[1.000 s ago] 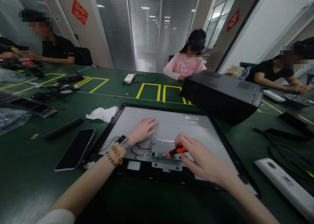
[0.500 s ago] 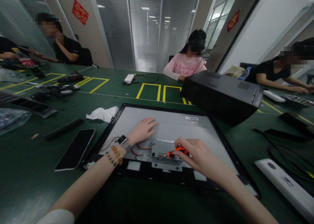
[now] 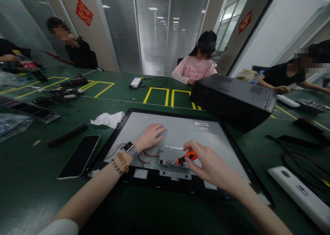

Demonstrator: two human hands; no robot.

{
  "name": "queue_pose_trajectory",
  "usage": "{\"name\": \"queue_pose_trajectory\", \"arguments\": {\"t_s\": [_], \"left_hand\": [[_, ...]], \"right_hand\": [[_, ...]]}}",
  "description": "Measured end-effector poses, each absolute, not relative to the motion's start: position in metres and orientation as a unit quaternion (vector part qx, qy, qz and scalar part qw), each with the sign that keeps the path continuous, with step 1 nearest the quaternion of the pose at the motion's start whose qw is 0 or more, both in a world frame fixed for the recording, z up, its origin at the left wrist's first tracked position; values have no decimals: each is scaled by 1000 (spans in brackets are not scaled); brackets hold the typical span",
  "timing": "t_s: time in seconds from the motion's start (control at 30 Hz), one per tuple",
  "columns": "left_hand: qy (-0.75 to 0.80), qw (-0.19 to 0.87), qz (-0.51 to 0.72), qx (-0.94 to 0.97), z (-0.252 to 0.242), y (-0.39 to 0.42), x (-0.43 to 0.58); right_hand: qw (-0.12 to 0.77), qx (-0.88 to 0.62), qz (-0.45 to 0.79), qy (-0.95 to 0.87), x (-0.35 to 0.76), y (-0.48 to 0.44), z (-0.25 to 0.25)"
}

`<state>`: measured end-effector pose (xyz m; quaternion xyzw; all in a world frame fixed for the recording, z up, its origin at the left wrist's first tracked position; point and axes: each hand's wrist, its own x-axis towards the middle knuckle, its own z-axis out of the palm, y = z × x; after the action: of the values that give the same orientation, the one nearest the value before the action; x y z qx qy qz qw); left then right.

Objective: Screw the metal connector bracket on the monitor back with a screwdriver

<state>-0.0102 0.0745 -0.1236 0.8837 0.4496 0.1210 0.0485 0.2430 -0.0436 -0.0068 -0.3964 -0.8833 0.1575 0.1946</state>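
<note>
Green table point(image 3: 144, 212), yellow tape point(image 3: 167, 97) marking boxes on its far half. Framed panel point(image 3: 180, 132) lay flat on the near side, grey back up, black border round it. Metal box point(image 3: 168, 153) sat on its near edge, wires to its left. Right hand point(image 3: 210, 164) had fingers closed round the handle of an orange-and-black screwdriver point(image 3: 190, 155), shaft pointing left across the box; couldn't tell if the tip touched. Left hand point(image 3: 149, 138) lay palm-down on the panel, fingers slightly apart.

Left of the panel: phone point(image 3: 79, 156), black bar point(image 3: 67, 135), crumpled tissue point(image 3: 108, 120) near the far corner. Right: long white device point(image 3: 300, 192), cables beside it. Big black case point(image 3: 232, 102) stood just behind the far right corner.

Room: glass partition point(image 3: 152, 39) with blinds, red sign point(image 3: 84, 12) on the left door, another on the right. Person in pink point(image 3: 196, 68) sat opposite; others in black sat at both sides.
</note>
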Motion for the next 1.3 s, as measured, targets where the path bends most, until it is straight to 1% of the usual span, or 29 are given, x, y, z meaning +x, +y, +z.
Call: {"name": "queue_pose_trajectory", "arguments": {"t_s": [0.13, 0.33, 0.4, 0.53, 0.7, 0.77, 0.97, 1.3], "left_hand": [[451, 50, 119, 883, -123, 75, -11], [442, 49, 131, 886, -124, 75, -11], [443, 51, 132, 885, -125, 75, -11], [445, 52, 130, 884, -125, 75, -11], [450, 53, 124, 883, -123, 75, -10], [450, 51, 124, 883, -122, 74, -9], [450, 47, 124, 883, -123, 74, -10], [442, 50, 133, 886, -127, 76, -12]], "right_hand": [[195, -394, 162, -883, 243, -45, -6], [173, -430, 87, -882, 242, -38, -10], [176, -428, 101, -881, 242, -38, -10], [200, -409, 170, -874, 242, -44, -6], [197, -408, 228, -862, 241, -48, -2], [194, -406, 231, -862, 241, -48, -3], [184, -426, 174, -869, 241, -43, -8], [196, -411, 246, -856, 241, -48, -1]]}}
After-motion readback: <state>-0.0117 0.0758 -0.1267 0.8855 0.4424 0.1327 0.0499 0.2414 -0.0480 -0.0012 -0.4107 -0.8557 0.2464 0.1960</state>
